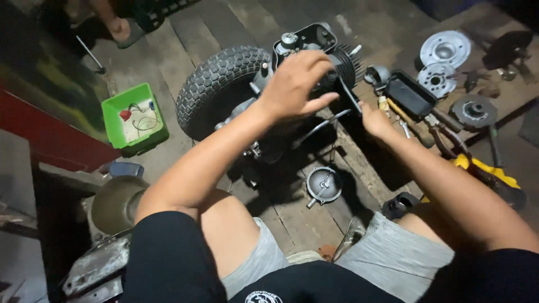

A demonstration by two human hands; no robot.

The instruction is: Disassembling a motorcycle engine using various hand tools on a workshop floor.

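Left hand (295,84) spread loose over engine (314,56), right hand (375,120) grip unclear; green bin (135,119) holding wires

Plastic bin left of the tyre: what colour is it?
Bright green bin, seen in the head view.

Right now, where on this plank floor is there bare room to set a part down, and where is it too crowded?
Bare planks show beyond the tyre, toward the green tub. A smaller patch lies between the person's knees, below the round cover. It is crowded at right: the black tray, metal discs and tools sit close together. Both hands, left and right, are at the engine.
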